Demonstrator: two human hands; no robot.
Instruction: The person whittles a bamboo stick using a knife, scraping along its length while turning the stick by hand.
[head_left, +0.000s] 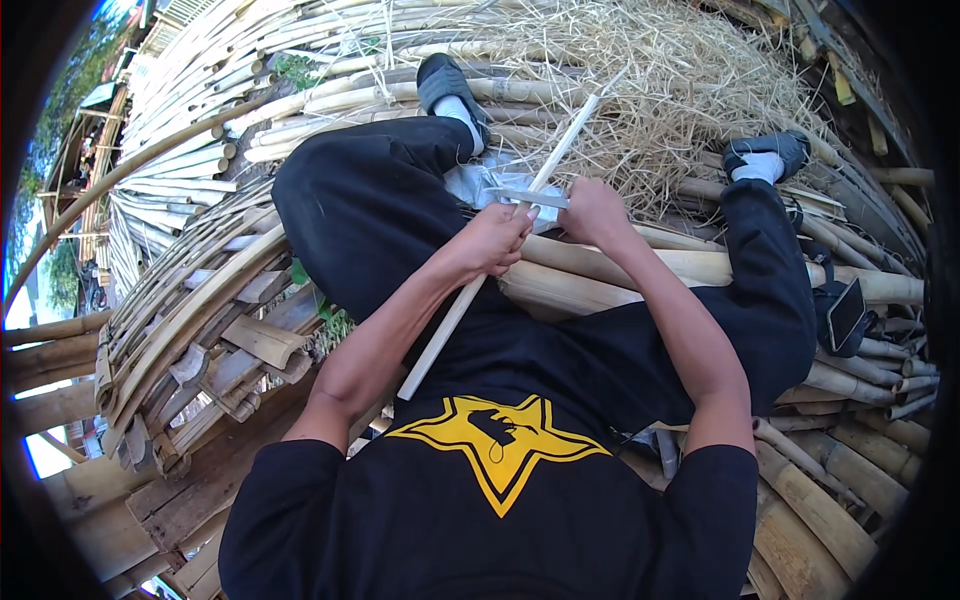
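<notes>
Split bamboo pile [205, 335]: far left, curved pieces heaped so tight I gave up counting, loads of ends buried.
Pale strip [445, 342]: just the one, slanting from above the person's lap up past both hands; a short bit is covered by the left fist.
Left shoe [440, 82]: one, dark, with a white sock.
Left hand [492, 238]: wrapped snugly round the strip near its middle; palm's hidden, and I can't count every finger.
White sheet [470, 185]: one crumpled piece, maybe plastic, mostly blocked by the strip and hands.
Knife [545, 199]: one, blade lying across the strip just past the left hand. Can't tell if the edge is biting in.
Right hand [597, 212]: closed into a fist on the knife, handle swallowed up, most fingers out of sight.
Straw-like bits [650, 110]: a big loose tangle, no chance of counting.
Right shoe [785, 153]: makes two shoes total.
Phone-like gadget [846, 314]: one, beside the right knee; its mount's too dark to make out.
</notes>
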